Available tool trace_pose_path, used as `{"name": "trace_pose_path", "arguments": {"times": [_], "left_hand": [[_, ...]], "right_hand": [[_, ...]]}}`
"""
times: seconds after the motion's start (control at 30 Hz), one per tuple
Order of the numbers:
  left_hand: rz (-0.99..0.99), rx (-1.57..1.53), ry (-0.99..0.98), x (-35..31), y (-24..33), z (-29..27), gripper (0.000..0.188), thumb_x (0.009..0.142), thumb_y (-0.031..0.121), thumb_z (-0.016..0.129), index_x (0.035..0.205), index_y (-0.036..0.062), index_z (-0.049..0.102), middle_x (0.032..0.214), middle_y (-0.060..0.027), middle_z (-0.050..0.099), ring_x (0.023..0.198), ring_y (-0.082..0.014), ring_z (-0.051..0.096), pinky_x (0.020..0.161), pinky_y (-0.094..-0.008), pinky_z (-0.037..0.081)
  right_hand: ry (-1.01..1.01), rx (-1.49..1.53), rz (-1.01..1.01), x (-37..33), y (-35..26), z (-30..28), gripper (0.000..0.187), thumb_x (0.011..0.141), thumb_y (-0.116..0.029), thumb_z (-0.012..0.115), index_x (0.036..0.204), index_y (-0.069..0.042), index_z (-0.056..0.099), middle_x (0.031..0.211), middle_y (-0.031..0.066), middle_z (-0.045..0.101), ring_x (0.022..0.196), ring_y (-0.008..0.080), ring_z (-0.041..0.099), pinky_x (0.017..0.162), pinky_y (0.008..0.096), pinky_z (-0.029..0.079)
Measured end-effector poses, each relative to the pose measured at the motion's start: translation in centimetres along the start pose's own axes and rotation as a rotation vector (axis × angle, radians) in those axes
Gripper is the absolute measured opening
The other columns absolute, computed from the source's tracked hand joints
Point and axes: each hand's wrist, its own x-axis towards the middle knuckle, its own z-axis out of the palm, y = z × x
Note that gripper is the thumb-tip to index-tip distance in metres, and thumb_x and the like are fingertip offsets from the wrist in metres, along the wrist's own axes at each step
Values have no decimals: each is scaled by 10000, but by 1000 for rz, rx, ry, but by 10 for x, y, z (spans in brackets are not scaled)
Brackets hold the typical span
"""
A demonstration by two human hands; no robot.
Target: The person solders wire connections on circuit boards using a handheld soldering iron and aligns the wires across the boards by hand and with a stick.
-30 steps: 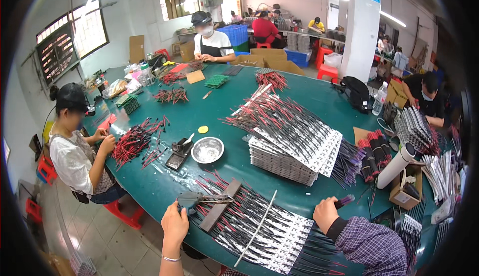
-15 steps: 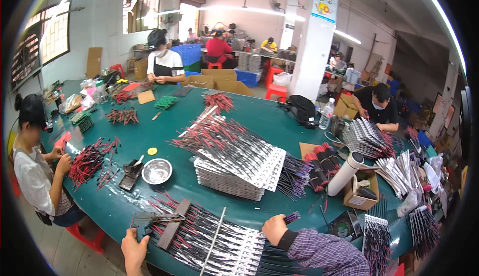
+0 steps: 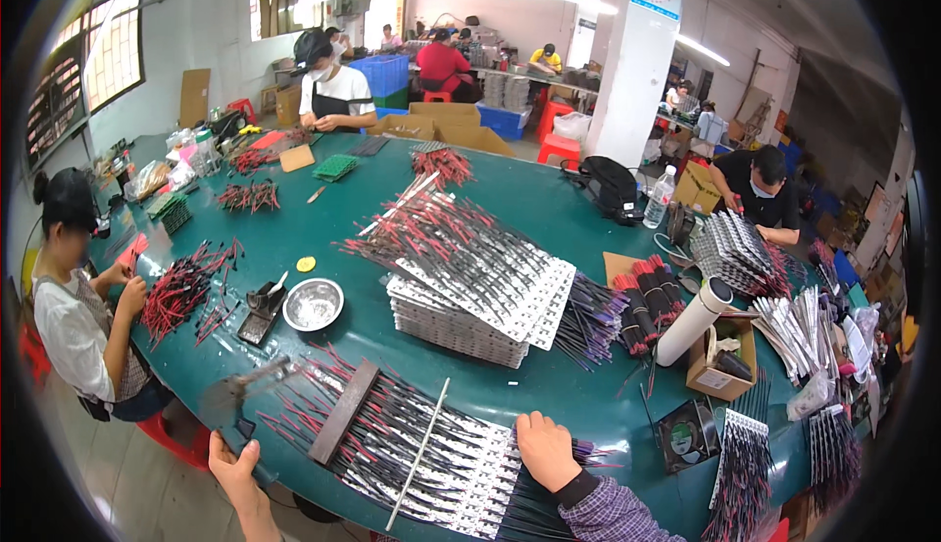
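Observation:
My left hand (image 3: 238, 475) is closed round the handle end of a grey tool (image 3: 231, 405) at the table's left front edge. Motion smears the tool, so its kind is unclear. In front of me lies a panel of white perforated strips with black and red wires (image 3: 466, 478). A dark flat bar (image 3: 345, 413) and a thin pale rod (image 3: 420, 454) lie across it. My right hand (image 3: 547, 452) is closed at the panel's right edge, on a bunch of wires with purple ends (image 3: 591, 453) sticking out beyond it; the fingertips are partly hidden.
Behind the panel stands a tall stack of wired white panels (image 3: 461, 321). A metal bowl (image 3: 314, 305), a small black tray (image 3: 263, 312) and red wires (image 3: 181, 292) lie left. At right are a white flask (image 3: 694, 321), a carton (image 3: 722, 356) and a fan (image 3: 684, 436). Several co-workers sit around.
My left hand has drawn the tool left, off the wires by the dark bar. My right hand has shifted slightly right, its fingers lower over the wires. The view has tilted a little.

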Motion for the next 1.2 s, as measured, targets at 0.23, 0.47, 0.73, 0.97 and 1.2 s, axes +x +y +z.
{"name": "trace_pose_path", "arguments": {"times": [0.23, 0.47, 0.73, 0.97, 1.2], "left_hand": [[-327, -693, -281, -18, 27, 27, 403, 782, -31, 622, 1180, -65, 565, 938, -57, 566, 710, -115, 452, 604, -293, 389], [275, -151, -93, -78, 40, 80, 527, 878, 184, 712, 1303, -75, 537, 922, -47, 524, 693, -113, 446, 644, -242, 363], [-433, 19, -549, -130, 55, 96, 566, 678, -114, 674, 1236, -58, 600, 1071, -148, 674, 741, -194, 633, 641, -288, 523], [-357, 175, -753, -128, 38, 123, 292, 777, 32, 827, 1039, -23, 710, 886, -47, 715, 766, -92, 645, 695, -251, 530], [-547, 189, -763, -137, 25, 135, 355, 783, -1, 802, 1105, -36, 656, 1018, -46, 645, 856, -79, 596, 723, -223, 481]], "right_hand": [[203, 193, 86, -7, -2, 10, 160, 824, -45, 584, 984, -46, 577, 903, 120, 494, 815, 296, 573, 660, 408, 495], [204, 508, 61, -8, 7, 3, 411, 747, 63, 611, 1145, -31, 656, 911, 107, 531, 846, 297, 586, 700, 400, 504], [260, 537, 71, -9, 4, -2, 496, 640, 131, 628, 1114, -6, 686, 938, 99, 570, 842, 285, 577, 717, 397, 498], [250, 564, -18, -11, 12, 3, 415, 654, 99, 635, 1051, -5, 696, 917, 86, 601, 821, 266, 596, 693, 374, 504], [225, 540, -16, -7, 7, -1, 347, 672, 61, 651, 1007, -12, 702, 922, 83, 623, 821, 250, 615, 681, 353, 514]]}}
